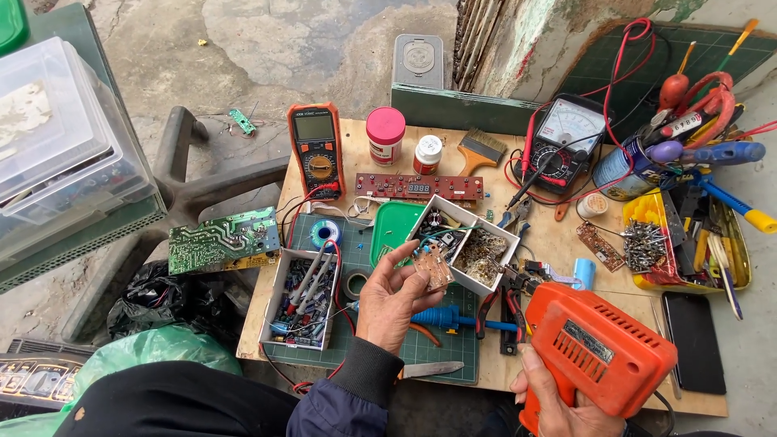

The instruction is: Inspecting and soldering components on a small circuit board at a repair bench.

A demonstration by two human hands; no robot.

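Note:
My left hand [391,301] is raised over the green cutting mat [441,344] and pinches a small brown circuit board [436,266] between thumb and fingers. My right hand [553,399] grips the handle of an orange electric drill [595,346] at the lower right. The drill's tip points left toward the small board, close to its right edge. Behind the board stands a white divided box [469,243] of small parts.
A wooden worktop [550,235] carries an orange digital multimeter [316,150], an analog meter [566,137], a green circuit board [222,240], a box of components [301,298], a brush [481,150], jars, pliers, a yellow tray [688,243] of tools and a phone [694,341].

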